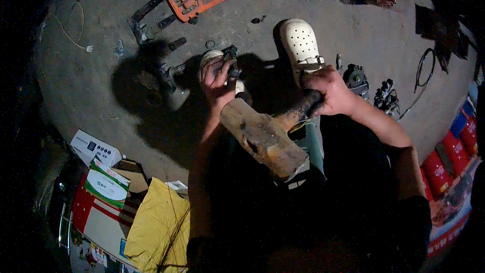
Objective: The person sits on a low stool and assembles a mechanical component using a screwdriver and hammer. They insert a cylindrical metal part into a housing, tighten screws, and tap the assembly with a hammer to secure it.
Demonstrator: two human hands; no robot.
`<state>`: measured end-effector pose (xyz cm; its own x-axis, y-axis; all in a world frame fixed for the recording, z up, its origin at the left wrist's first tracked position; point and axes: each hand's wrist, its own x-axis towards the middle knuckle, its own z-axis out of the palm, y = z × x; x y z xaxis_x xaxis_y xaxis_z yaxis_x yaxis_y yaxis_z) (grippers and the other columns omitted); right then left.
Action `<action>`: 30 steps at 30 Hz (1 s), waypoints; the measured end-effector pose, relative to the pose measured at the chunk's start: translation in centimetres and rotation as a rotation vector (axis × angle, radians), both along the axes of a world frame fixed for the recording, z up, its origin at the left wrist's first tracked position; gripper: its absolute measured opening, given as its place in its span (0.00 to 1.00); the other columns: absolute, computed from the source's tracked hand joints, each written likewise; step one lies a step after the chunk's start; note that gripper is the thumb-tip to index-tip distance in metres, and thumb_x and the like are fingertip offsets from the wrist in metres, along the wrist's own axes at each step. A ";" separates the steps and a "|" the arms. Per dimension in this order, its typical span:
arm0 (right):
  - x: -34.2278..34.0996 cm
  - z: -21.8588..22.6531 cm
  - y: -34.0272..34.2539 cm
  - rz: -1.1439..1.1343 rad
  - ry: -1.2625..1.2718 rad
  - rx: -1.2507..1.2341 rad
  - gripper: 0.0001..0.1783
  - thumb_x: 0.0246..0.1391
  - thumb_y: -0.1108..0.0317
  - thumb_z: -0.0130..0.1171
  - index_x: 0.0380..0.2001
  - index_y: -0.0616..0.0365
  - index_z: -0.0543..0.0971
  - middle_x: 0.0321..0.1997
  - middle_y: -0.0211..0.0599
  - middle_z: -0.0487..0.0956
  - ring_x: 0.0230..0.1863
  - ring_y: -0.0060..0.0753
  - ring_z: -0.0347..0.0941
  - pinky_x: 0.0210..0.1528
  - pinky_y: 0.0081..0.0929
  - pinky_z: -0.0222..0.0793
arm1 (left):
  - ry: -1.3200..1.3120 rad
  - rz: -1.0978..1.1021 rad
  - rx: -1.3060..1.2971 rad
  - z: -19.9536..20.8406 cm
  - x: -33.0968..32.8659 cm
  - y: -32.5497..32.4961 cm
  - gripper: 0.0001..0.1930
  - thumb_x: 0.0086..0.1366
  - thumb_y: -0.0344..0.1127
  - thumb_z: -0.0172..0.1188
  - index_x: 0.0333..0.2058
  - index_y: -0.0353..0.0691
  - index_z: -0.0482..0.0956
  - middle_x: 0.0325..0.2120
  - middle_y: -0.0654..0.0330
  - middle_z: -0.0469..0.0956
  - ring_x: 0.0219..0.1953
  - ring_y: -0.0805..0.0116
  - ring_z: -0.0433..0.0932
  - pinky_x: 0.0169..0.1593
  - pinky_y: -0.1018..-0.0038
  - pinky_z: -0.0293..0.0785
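Observation:
My right hand [331,91] is closed round the dark, short handle of a sledgehammer [265,139]. Its big, rusty, block-shaped head is raised close to my body, between my two forearms. Further left, my left hand [218,78] grips a dark metal part [231,60] whose upper end sticks out past my fingers; its exact kind does not show. Below that hand is one cream clog [241,87], partly hidden by the hand. The other cream clog [299,40] stands ahead of my right hand. Beside it on the floor lies a greasy mechanical part [356,78].
An orange socket set case [184,7] lies unfolded at the far side. Dark metal parts [169,78] are scattered left of my feet. Cartons [106,182] and a yellow bag [156,227] are at lower left, red containers [438,172] at right. A black cable [424,78] curls nearby.

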<state>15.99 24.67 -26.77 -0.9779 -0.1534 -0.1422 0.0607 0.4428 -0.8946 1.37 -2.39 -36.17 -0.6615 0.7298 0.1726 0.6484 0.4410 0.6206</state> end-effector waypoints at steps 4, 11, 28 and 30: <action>-0.6 -0.4 -0.6 -0.022 -0.255 0.275 0.31 0.40 0.39 0.61 0.26 0.62 0.76 0.23 0.51 0.74 0.30 0.57 0.72 0.35 0.45 0.68 | -0.152 0.110 0.198 0.3 0.7 -0.3 0.17 0.50 0.35 0.60 0.42 0.45 0.78 0.42 0.56 0.73 0.46 0.54 0.72 0.52 0.57 0.65; 0.5 0.1 0.1 0.000 0.146 0.080 0.30 0.40 0.40 0.61 0.26 0.62 0.76 0.24 0.48 0.75 0.30 0.56 0.73 0.34 0.44 0.69 | -0.004 0.065 0.031 0.7 0.4 0.5 0.19 0.45 0.32 0.59 0.41 0.43 0.78 0.38 0.52 0.74 0.43 0.51 0.73 0.52 0.57 0.65; -0.7 -0.9 -1.2 -0.059 -0.372 0.244 0.33 0.38 0.41 0.62 0.33 0.63 0.76 0.33 0.53 0.76 0.37 0.61 0.71 0.41 0.47 0.68 | -0.358 0.241 0.143 1.4 0.4 1.0 0.18 0.45 0.26 0.61 0.39 0.42 0.78 0.41 0.53 0.74 0.46 0.50 0.71 0.52 0.59 0.66; -0.6 -0.8 -1.0 -0.065 -0.171 0.211 0.33 0.37 0.41 0.62 0.34 0.63 0.76 0.34 0.53 0.76 0.38 0.61 0.71 0.41 0.47 0.68 | -0.256 0.223 0.065 1.5 0.7 0.9 0.17 0.46 0.25 0.61 0.39 0.42 0.78 0.41 0.53 0.74 0.47 0.50 0.71 0.52 0.59 0.65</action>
